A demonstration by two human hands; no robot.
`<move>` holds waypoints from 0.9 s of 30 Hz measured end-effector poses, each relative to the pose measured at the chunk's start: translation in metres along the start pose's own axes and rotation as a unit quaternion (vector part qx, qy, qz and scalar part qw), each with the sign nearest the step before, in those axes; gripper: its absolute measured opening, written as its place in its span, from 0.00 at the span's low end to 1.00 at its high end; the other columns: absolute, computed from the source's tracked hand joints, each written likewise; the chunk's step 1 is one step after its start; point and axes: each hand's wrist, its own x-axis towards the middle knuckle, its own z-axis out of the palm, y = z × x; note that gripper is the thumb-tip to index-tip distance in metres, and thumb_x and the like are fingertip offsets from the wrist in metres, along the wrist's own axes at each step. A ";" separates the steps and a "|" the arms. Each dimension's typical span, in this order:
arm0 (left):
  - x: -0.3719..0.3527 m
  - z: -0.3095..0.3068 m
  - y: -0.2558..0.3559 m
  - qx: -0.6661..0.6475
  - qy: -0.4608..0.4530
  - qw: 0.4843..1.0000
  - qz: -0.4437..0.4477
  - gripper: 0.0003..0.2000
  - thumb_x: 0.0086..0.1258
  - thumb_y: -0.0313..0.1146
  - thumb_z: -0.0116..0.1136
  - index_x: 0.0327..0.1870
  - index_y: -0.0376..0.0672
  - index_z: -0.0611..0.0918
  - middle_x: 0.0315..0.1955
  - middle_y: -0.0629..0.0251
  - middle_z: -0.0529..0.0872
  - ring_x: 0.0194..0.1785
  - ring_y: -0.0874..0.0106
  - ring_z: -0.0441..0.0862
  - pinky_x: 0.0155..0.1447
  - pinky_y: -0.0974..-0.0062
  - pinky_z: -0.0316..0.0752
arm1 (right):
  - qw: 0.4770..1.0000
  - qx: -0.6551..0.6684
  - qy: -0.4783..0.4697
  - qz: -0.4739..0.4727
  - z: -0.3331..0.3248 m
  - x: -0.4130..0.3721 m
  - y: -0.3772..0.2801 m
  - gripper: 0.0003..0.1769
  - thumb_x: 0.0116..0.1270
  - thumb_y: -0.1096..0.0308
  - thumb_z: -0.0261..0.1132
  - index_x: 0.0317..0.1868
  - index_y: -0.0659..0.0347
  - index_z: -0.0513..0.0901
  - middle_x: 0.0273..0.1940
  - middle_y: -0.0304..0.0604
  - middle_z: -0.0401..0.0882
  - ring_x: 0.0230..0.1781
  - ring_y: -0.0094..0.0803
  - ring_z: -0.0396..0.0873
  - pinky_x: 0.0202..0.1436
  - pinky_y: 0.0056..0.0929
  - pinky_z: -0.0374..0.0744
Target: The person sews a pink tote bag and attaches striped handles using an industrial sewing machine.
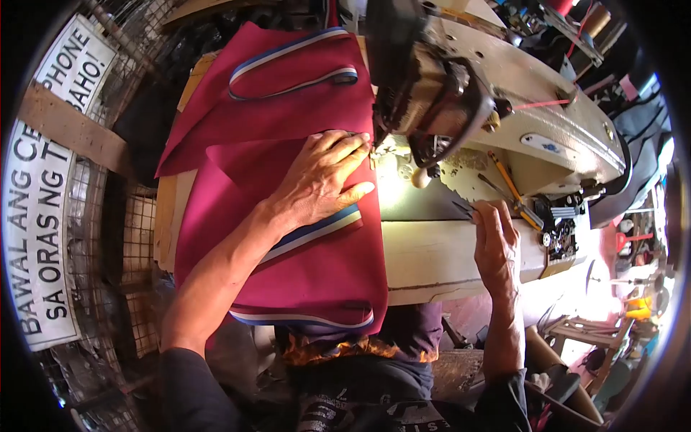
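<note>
Maroon fabric (288, 165) with strips of blue-and-white striped ribbon (309, 237) lies across the sewing machine bed and hangs over its front edge. My left hand (324, 176) rests flat on it, palm down, fingers stretched out and fingertips beside the needle area of the sewing machine (450, 93). To the right, over the bed's front edge, my right hand (497, 241) is closed around small dark thread snips (462, 209). Their two thin points face left, apart from the fabric; the rest is hidden in my fingers.
An orange-handled tool (506, 176) and a screwdriver-like tool (529, 216) lie on the machine bed near a tray of small metal parts (563, 234). Wire mesh and a lettered sign (47, 237) stand at left. Thread spools (596, 20) are at the upper right.
</note>
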 end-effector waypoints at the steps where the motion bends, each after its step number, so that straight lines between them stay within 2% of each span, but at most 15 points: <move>1: 0.002 -0.001 -0.002 -0.006 0.001 1.000 0.006 0.24 0.66 0.38 0.69 0.62 0.37 0.82 0.59 0.57 0.83 0.64 0.58 0.76 0.69 0.58 0.71 | 1.000 0.016 -0.004 -0.021 0.004 0.013 -0.004 0.10 0.69 0.80 0.66 0.49 0.63 0.79 0.38 0.50 0.78 0.32 0.51 0.81 0.34 0.45 0.79; 2: 0.004 -0.001 -0.004 -0.012 0.003 1.000 0.011 0.23 0.66 0.36 0.69 0.61 0.37 0.82 0.59 0.57 0.83 0.63 0.58 0.77 0.68 0.59 0.72 | 0.999 0.031 -0.008 -0.043 0.008 0.026 -0.006 0.11 0.69 0.80 0.66 0.50 0.63 0.79 0.37 0.50 0.78 0.32 0.52 0.81 0.33 0.45 0.79; 3: 0.007 0.000 -0.007 0.057 0.012 0.998 0.027 0.19 0.67 0.33 0.65 0.59 0.39 0.83 0.56 0.58 0.83 0.60 0.59 0.78 0.65 0.60 0.73 | 0.997 0.031 -0.019 -0.075 0.018 0.035 0.000 0.12 0.68 0.82 0.65 0.50 0.63 0.79 0.37 0.51 0.77 0.31 0.52 0.81 0.31 0.45 0.79; 4: 0.014 -0.001 -0.011 0.083 0.013 0.996 0.025 0.18 0.68 0.33 0.64 0.58 0.39 0.83 0.56 0.58 0.83 0.59 0.59 0.78 0.65 0.60 0.73 | 0.995 0.014 -0.039 -0.095 0.027 0.045 0.003 0.13 0.66 0.80 0.67 0.51 0.64 0.79 0.38 0.51 0.76 0.33 0.53 0.82 0.34 0.45 0.80; 5: 0.025 -0.004 -0.019 0.110 0.016 0.993 0.023 0.17 0.68 0.32 0.63 0.57 0.39 0.83 0.55 0.59 0.83 0.58 0.59 0.78 0.64 0.60 0.73 | 0.991 -0.015 -0.056 -0.122 0.035 0.055 0.007 0.14 0.65 0.77 0.69 0.50 0.63 0.79 0.40 0.51 0.77 0.34 0.54 0.82 0.36 0.46 0.80; 6: 0.035 -0.005 -0.027 0.137 0.019 0.990 0.022 0.16 0.69 0.32 0.62 0.56 0.40 0.83 0.55 0.59 0.83 0.57 0.59 0.78 0.64 0.59 0.73 | 0.988 -0.036 -0.100 -0.109 0.046 0.062 0.016 0.13 0.64 0.72 0.71 0.48 0.62 0.81 0.42 0.51 0.80 0.38 0.54 0.83 0.40 0.48 0.80; 8: 0.050 0.002 -0.044 0.168 0.022 0.985 0.034 0.16 0.71 0.31 0.59 0.59 0.41 0.83 0.58 0.59 0.84 0.65 0.58 0.78 0.71 0.59 0.70 | 0.974 -0.083 -0.190 -0.086 0.068 0.075 0.032 0.14 0.62 0.61 0.74 0.43 0.59 0.85 0.45 0.52 0.86 0.45 0.56 0.84 0.48 0.53 0.81; 10: 0.058 0.010 -0.060 0.193 0.013 0.978 0.071 0.17 0.72 0.30 0.57 0.61 0.42 0.83 0.61 0.59 0.84 0.71 0.57 0.76 0.76 0.59 0.67 | 0.971 -0.089 -0.190 -0.116 0.074 0.083 0.039 0.14 0.62 0.61 0.74 0.44 0.59 0.87 0.43 0.52 0.87 0.46 0.55 0.84 0.50 0.53 0.81; 11: 0.054 0.016 -0.060 0.177 -0.024 0.983 0.039 0.18 0.73 0.29 0.55 0.63 0.42 0.83 0.65 0.58 0.83 0.76 0.56 0.73 0.80 0.57 0.66 | 0.968 -0.096 -0.198 -0.117 0.074 0.088 0.041 0.14 0.62 0.61 0.74 0.44 0.59 0.86 0.43 0.53 0.87 0.46 0.55 0.84 0.50 0.53 0.81; 14: 0.046 0.031 -0.065 0.066 0.031 0.997 -0.023 0.18 0.75 0.29 0.54 0.64 0.41 0.84 0.67 0.58 0.82 0.75 0.56 0.74 0.78 0.54 0.69 | 0.963 -0.119 -0.215 -0.113 0.068 0.101 0.042 0.14 0.62 0.63 0.74 0.45 0.59 0.86 0.44 0.53 0.86 0.47 0.56 0.84 0.51 0.53 0.81; 15: 0.047 0.031 -0.067 0.083 0.028 0.996 -0.019 0.19 0.75 0.30 0.54 0.64 0.40 0.83 0.67 0.57 0.82 0.74 0.56 0.75 0.77 0.53 0.71 | 0.962 -0.122 -0.220 -0.107 0.070 0.104 0.042 0.14 0.62 0.64 0.74 0.46 0.60 0.86 0.45 0.54 0.86 0.48 0.56 0.84 0.51 0.53 0.81; 27: 0.049 0.034 -0.067 0.066 0.033 0.996 -0.040 0.20 0.75 0.31 0.53 0.65 0.38 0.83 0.68 0.55 0.81 0.75 0.55 0.74 0.79 0.51 0.67 | 0.955 -0.148 -0.239 -0.093 0.083 0.111 0.040 0.16 0.62 0.70 0.73 0.51 0.62 0.85 0.48 0.57 0.85 0.51 0.58 0.83 0.53 0.52 0.81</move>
